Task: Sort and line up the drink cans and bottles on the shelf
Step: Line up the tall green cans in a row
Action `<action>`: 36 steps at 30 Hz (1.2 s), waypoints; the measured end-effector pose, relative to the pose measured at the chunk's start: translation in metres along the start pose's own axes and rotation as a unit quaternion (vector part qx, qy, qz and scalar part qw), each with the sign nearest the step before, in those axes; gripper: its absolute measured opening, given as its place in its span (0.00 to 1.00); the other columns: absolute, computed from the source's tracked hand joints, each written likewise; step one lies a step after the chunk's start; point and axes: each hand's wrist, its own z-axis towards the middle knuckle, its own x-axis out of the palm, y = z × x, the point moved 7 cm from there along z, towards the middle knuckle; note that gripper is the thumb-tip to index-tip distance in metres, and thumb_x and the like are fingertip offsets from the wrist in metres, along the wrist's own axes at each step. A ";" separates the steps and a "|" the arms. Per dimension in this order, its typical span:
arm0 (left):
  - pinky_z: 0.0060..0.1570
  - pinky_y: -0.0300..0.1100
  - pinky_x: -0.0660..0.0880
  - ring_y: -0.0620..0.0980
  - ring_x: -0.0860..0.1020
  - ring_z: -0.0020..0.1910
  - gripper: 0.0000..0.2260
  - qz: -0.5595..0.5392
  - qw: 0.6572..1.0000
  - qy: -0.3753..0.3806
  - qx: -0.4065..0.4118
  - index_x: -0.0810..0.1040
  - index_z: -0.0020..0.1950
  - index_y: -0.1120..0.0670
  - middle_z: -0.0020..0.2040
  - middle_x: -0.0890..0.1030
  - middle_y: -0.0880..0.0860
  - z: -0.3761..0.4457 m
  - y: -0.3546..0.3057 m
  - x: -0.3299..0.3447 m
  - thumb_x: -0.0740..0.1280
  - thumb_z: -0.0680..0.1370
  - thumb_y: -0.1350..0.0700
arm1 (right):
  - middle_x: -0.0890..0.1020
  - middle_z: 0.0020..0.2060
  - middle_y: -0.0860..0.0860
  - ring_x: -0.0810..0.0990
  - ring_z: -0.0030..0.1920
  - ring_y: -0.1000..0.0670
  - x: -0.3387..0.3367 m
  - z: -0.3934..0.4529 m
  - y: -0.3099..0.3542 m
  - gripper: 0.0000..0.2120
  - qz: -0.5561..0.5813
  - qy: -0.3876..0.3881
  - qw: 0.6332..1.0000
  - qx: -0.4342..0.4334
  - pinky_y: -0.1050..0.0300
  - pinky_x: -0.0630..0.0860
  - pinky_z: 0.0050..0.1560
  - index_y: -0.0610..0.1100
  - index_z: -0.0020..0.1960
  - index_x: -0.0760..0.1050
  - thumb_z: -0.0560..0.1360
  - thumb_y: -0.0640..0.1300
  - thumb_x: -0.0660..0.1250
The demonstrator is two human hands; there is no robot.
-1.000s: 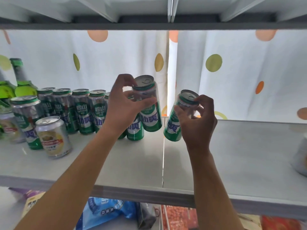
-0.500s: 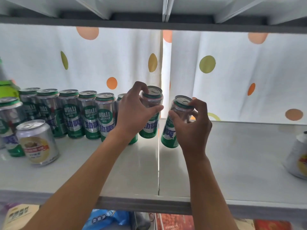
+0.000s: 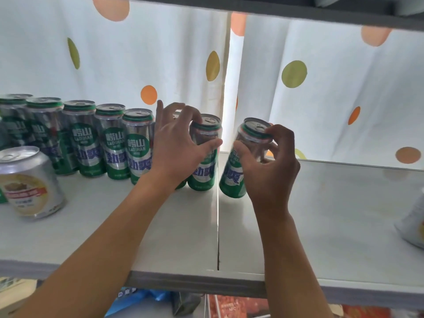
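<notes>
Tall, glossy green-and-silver cans (image 3: 137, 145) stand in a row on the smooth pale shelf (image 3: 321, 214), running toward 9 o'clock. The left hand (image 3: 176, 148) wraps the row's end can (image 3: 204, 154). At its 3 o'clock, the right hand (image 3: 268, 166) grips a tilted matching can (image 3: 241, 164) by its rim.

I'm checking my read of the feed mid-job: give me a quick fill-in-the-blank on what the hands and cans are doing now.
1. The right hand grips a green can that is ____, not upright.
2. The left hand holds the end can of the green ____.
3. The short silver can stands ____ the row of green cans.
4. Both held cans are coloured ____.

Missing words: tilted; row; in front of; green
</notes>
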 end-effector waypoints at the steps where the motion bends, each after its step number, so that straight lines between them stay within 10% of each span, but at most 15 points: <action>1: 0.74 0.58 0.53 0.46 0.59 0.69 0.22 0.004 1.000 -0.009 0.010 0.69 0.48 0.46 0.52 0.76 0.46 -0.001 -0.001 -0.002 0.71 0.66 0.34 | 0.76 0.48 0.71 0.80 0.49 0.61 -0.001 0.000 0.001 0.23 0.001 -0.006 1.000 -0.003 0.48 0.82 0.48 0.51 0.57 0.72 0.67 0.46 0.80; 5: 0.74 0.50 0.44 0.48 0.64 0.65 0.21 0.015 0.999 -0.028 0.044 0.69 0.49 0.48 0.43 0.71 0.39 -0.005 -0.005 0.000 0.69 0.68 0.35 | 0.77 0.50 0.70 0.81 0.51 0.56 0.000 -0.002 0.002 0.23 0.002 -0.011 1.000 0.002 0.46 0.82 0.50 0.50 0.58 0.72 0.68 0.46 0.79; 15: 0.74 0.59 0.53 0.58 0.63 0.74 0.24 0.054 0.994 -0.019 0.089 0.76 0.58 0.56 0.70 0.72 0.56 -0.012 0.002 0.001 0.68 0.74 0.38 | 0.81 0.60 0.48 0.81 0.58 0.47 0.001 -0.002 -0.004 0.21 0.035 -0.036 0.999 0.017 0.42 0.80 0.54 0.49 0.59 0.73 0.71 0.42 0.77; 30: 0.74 0.57 0.53 0.58 0.68 0.70 0.22 0.119 0.986 -0.040 0.108 0.75 0.65 0.55 0.60 0.81 0.53 -0.015 0.000 0.002 0.64 0.79 0.42 | 0.75 0.50 0.74 0.81 0.50 0.61 0.041 0.015 -0.001 0.26 -0.016 0.135 0.989 -0.050 0.61 0.81 0.48 0.63 0.55 0.67 0.73 0.38 0.75; 36: 0.74 0.59 0.54 0.58 0.69 0.68 0.20 0.134 0.984 -0.041 0.114 0.75 0.65 0.55 0.62 0.80 0.52 -0.016 -0.001 0.006 0.63 0.79 0.44 | 0.76 0.52 0.70 0.83 0.52 0.54 0.044 0.013 -0.017 0.21 -0.004 0.149 0.988 -0.038 0.50 0.84 0.50 0.56 0.59 0.68 0.74 0.42 0.75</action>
